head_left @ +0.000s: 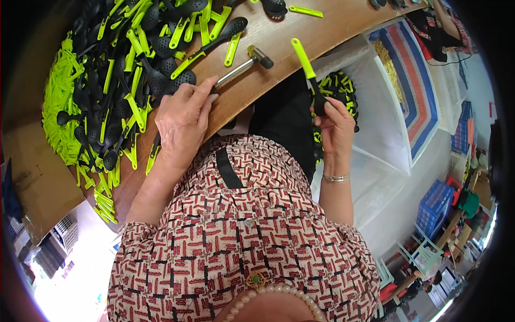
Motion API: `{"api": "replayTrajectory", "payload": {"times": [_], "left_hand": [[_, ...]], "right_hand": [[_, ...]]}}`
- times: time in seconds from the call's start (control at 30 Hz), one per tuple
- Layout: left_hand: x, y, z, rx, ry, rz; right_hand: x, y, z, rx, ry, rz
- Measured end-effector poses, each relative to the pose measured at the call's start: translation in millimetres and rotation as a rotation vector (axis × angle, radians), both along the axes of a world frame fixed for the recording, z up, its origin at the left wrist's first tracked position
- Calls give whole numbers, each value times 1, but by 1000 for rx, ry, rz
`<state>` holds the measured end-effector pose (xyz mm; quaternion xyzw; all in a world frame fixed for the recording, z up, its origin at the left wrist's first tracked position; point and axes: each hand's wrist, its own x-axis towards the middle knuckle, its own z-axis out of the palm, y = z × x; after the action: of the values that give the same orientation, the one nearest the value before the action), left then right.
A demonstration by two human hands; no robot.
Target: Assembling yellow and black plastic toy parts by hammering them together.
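My left grip, the left hand (182,118), is curled firmly round the end of a hammer (236,74), its head near the edge of the desk (281,56). My right grip, the right hand (338,129), is pinched on the dark end of a utensil (315,87), raised just off the desk edge with its green handle (303,58) pointing away from me. Handle and dark part look joined on this one, though I can't tell whether they are fully seated.

Farther out, plenty seems left: a thick heap of black utensils (156,79) covers the desk to my left, green handles mixed among them, and beyond lies a big pile of loose green handles (60,107). What appears done is the black-and-green batch (346,88) by the pale sack (375,121) to my right; I'd judge the work well short of finished.
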<state>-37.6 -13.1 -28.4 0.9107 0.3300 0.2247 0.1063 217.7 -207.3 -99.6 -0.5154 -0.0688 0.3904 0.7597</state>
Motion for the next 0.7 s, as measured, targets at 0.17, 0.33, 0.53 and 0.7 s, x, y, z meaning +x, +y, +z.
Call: {"api": "replayTrajectory", "payload": {"times": [0.17,0.33,0.53,0.7], "left_hand": [[0,0,0,47,-4,-28],[-3,-1,-4,86,6,-11],[-3,-5,-7,119,7,-22],[0,-4,-13,144,-17,-27]], "right_hand": [[53,-19,2,-546,-919,-275],[77,62,36,-631,-1630,-208],[55,221,40,-451,-1948,-12],[56,252,41,-734,-1889,120]]}}
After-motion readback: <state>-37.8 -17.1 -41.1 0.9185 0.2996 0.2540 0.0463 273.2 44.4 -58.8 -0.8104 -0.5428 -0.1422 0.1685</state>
